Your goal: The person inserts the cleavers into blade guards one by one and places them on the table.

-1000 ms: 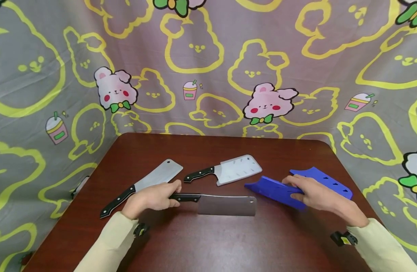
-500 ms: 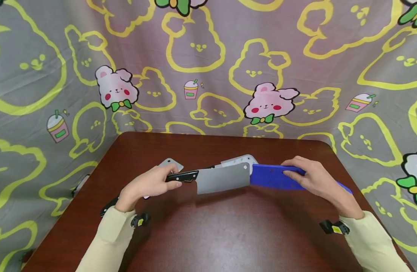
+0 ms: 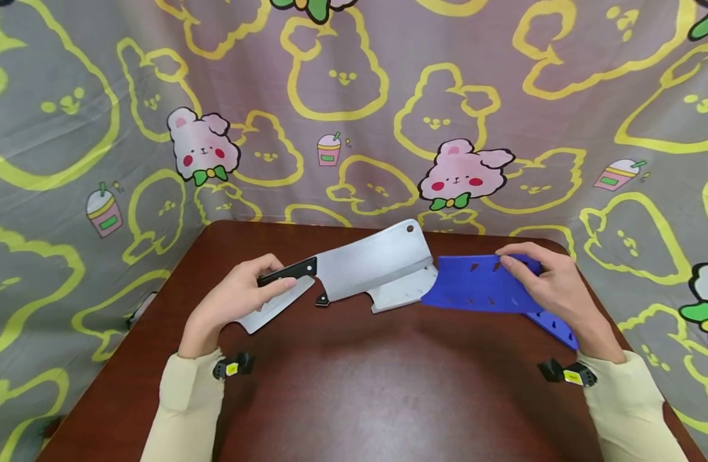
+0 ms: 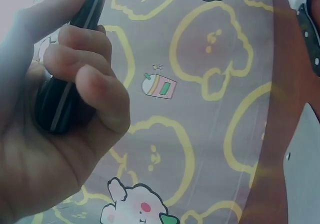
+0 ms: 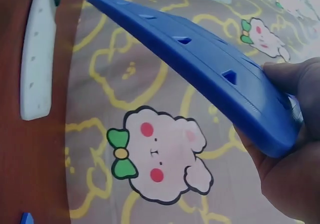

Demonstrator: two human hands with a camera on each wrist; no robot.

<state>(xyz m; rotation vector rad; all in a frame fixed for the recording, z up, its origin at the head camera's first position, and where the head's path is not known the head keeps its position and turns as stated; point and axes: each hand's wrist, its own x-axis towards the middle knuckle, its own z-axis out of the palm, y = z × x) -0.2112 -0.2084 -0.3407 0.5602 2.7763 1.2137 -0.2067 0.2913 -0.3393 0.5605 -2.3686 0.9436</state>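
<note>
My left hand [image 3: 229,301] grips the black riveted handle of a cleaver [image 3: 368,256], raised over the table with its broad blade pointing right. In the left wrist view, fingers curl round the dark handle [image 4: 54,108]. To the right, my right hand [image 3: 556,289] pinches a blue blade sheath [image 3: 475,285] with triangular holes between thumb and fingers. The sheath's left end is close to the blade's tip, a small gap between them at the top. Seen from the right wrist, the sheath [image 5: 205,58] is tilted edge-on.
A second cleaver [image 3: 276,311] lies bare on the dark red table [image 3: 354,398], partly behind my left hand. Behind the raised blade lies a cleaver in a whitish sheath [image 3: 403,292]. Another blue sheath [image 3: 556,328] lies under my right hand. Patterned cloth [image 3: 354,160] surrounds the table.
Both hands have lifted the cleaver and the blue sheath up from the table. The cleaver's blade has turned its flat side to view and tilted tip-up; the sheath has levelled out facing it.
</note>
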